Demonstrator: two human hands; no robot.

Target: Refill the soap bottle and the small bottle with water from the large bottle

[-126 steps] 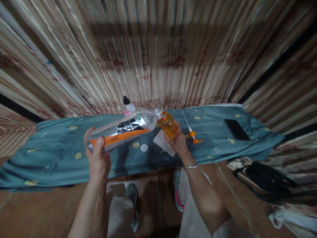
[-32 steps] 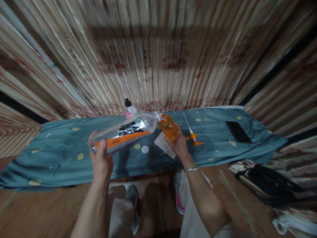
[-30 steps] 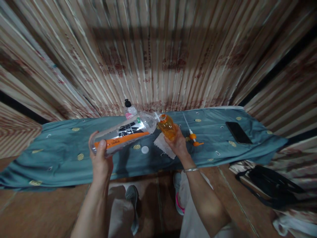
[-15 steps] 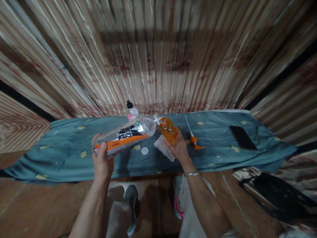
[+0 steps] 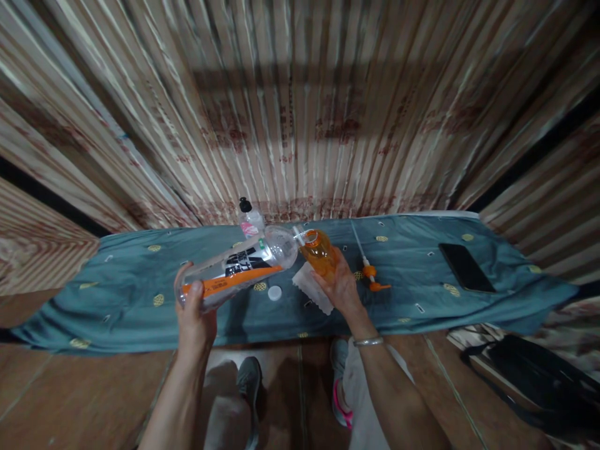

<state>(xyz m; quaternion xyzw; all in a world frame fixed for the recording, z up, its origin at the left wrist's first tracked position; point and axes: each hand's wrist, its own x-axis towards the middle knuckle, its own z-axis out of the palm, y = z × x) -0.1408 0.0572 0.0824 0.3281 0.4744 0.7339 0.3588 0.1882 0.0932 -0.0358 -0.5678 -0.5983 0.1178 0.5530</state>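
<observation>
My left hand (image 5: 197,315) is wrapped round the base of a large clear plastic bottle (image 5: 244,262) with an orange, black and white label. This bottle lies nearly level in the air, its neck pointing right. In my right hand (image 5: 342,287) is a smaller orange see-through bottle (image 5: 321,255), tilted with its mouth toward the clear bottle's neck. The two mouths meet or nearly meet; I cannot tell whether liquid passes between them. Below them on the cloth lie a white cap (image 5: 274,293) and a white wipe (image 5: 312,289). An orange pump head (image 5: 370,272) with a long tube lies to the right.
A clear bottle with a black top (image 5: 250,219) stands at the back edge. Toward the right end of the teal cloth (image 5: 135,269) rests a black phone (image 5: 466,267). A striped curtain (image 5: 300,125) hangs behind, and a black bag (image 5: 539,369) is at lower right.
The view has shifted slightly, so everything sits a little lower. Both hands keep hold of their bottles, mouths still together, with hardly any other movement.
</observation>
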